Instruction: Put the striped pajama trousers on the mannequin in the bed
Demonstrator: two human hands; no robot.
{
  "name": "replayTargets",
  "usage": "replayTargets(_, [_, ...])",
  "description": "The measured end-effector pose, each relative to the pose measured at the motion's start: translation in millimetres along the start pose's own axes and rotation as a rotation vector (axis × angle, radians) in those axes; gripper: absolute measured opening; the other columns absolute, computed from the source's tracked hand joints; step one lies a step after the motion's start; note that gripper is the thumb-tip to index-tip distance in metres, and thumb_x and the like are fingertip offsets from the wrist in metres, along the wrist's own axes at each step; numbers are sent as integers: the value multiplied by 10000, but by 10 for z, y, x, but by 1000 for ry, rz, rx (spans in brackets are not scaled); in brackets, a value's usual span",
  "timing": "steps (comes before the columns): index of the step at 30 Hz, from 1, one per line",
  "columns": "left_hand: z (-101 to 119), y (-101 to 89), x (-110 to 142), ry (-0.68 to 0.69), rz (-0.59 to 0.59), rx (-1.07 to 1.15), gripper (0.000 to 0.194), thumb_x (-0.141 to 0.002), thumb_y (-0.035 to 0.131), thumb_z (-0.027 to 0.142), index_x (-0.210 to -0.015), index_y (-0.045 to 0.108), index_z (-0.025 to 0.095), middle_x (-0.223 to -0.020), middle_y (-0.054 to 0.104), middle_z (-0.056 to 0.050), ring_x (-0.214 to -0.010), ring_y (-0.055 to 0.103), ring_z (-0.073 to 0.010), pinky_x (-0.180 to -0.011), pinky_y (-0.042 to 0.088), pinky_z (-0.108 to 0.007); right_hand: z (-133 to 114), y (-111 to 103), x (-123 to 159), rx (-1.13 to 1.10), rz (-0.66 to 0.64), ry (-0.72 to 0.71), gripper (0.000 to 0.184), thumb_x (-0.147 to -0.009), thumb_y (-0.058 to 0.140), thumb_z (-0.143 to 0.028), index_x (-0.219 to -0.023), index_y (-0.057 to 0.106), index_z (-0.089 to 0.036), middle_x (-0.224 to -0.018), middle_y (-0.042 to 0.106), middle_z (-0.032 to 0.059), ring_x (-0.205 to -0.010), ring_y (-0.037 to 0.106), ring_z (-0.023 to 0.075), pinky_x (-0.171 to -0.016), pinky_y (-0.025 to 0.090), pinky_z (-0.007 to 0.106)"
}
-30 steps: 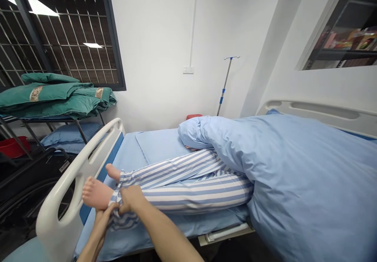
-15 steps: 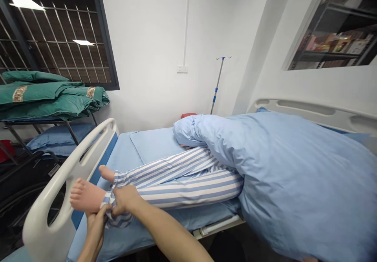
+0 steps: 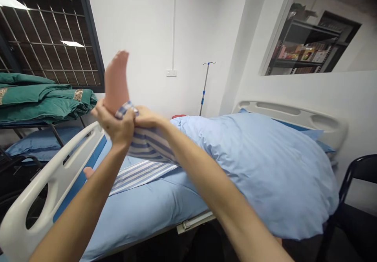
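A smooth pink foot (image 3: 116, 82), like a nursing manikin's, is raised above the bed with its toes up. My left hand (image 3: 113, 124) is closed round the ankle at the heel, its thumb on the striped cuff. Beside it my right hand (image 3: 145, 117) is wrapped over the lower leg, in the blue-and-white striped trouser leg (image 3: 150, 144); its fingers are partly hidden. The other foot (image 3: 88, 172) lies on the bed, with its striped trouser leg (image 3: 141, 176) flat on the sheet (image 3: 147, 203). A light blue quilt (image 3: 265, 164) covers the rest of the body.
A white footboard (image 3: 17, 215) stands at the left and a headboard (image 3: 291, 111) at the far right. Behind the bed is an IV pole (image 3: 205, 85). Folded green bedding (image 3: 44, 101) sits on a rack at left. A black chair (image 3: 363, 168) stands at right.
The nearer leg has been lifted off the bed, both hands rising with it, and its foot now points up. The view has shifted to the right, bringing the chair into sight.
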State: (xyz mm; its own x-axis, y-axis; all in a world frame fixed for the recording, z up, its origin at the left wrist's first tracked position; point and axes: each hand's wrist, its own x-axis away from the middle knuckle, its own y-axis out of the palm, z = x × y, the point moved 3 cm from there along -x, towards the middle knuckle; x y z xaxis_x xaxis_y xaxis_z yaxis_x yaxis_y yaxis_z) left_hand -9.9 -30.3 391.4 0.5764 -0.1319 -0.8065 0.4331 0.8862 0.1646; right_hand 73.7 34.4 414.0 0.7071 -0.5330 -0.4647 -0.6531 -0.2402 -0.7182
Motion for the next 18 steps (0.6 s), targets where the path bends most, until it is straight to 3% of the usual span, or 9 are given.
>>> replayTargets(3, [429,269,-71,23,-58,5,598,-588,625,219,-1142,399,208,-1139,385,-61,-1109,416,-224,-973,346,-370,-17,-455,128,-43,57,-47,211,-694,507,-166,-857,610,-81,-852,634,41,-813,558,162,-732,452,251])
replayTargets(5, [542,335,-88,28,-87,3,597,-590,624,232,-1141,395,213,-1142,380,-61,-1122,408,-231,-982,335,-378,-19,-581,186,-76,90,-52,214,-691,511,-177,-855,611,-83,-840,633,46,-804,561,168,-746,460,280])
replayTargets(7, [527,323,-96,37,-106,-5,611,-588,624,244,-1149,385,219,-1148,376,-61,-1134,401,-236,-986,331,-384,-32,-577,203,-94,99,-72,217,-684,514,-178,-853,614,-85,-841,633,50,-810,561,173,-769,458,301])
replayTargets(13, [33,49,-124,22,-167,-21,679,-541,662,266,-1156,377,226,-1125,387,-57,-1098,427,-224,-948,373,-369,-10,-132,34,-64,-1,-46,300,-623,550,-203,-897,613,-98,-844,627,29,-767,551,158,-691,455,251])
replayTargets(18, [-628,-345,2,-144,-192,-20,723,-510,690,281,-1161,377,238,-1099,403,-57,-1038,458,-216,-886,414,-371,94,541,-156,-6,-171,-55,316,-567,605,-264,-854,613,-131,-790,614,-5,-711,545,142,-598,424,201])
